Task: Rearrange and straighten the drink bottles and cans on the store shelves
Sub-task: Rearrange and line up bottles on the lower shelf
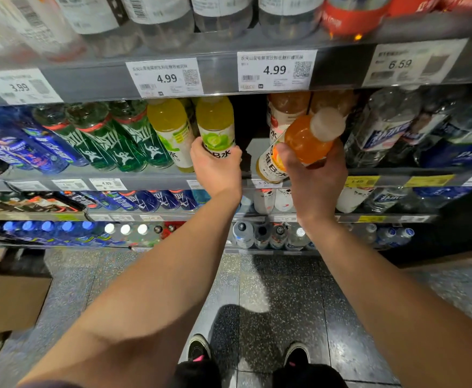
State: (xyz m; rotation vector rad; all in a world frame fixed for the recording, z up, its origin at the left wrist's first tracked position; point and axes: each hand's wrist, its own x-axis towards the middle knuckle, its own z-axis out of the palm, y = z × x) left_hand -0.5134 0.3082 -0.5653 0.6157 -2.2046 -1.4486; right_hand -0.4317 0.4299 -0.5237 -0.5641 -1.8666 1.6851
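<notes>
Nearest you, your two shoes stand on the speckled floor, with a cardboard box off to your left. Both bare forearms reach forward to the middle shelf. Your left hand wraps the lower body of a lime bottle, which stands upright at the shelf's front edge, touching a second yellow-green bottle on its left. Your right hand grasps an orange bottle, thumb across its label (the bottle is tilted, white cap up and to the right), held in front of the shelf rather than standing on it. Between the two bottles there is a dark gap in the row. Behind the orange bottle stand two more amber ones. Green bottles and blue bottles fill the shelf to the left, clear ones to the right. Above, price tags read 4.99 beneath a row of blurred bottles.
</notes>
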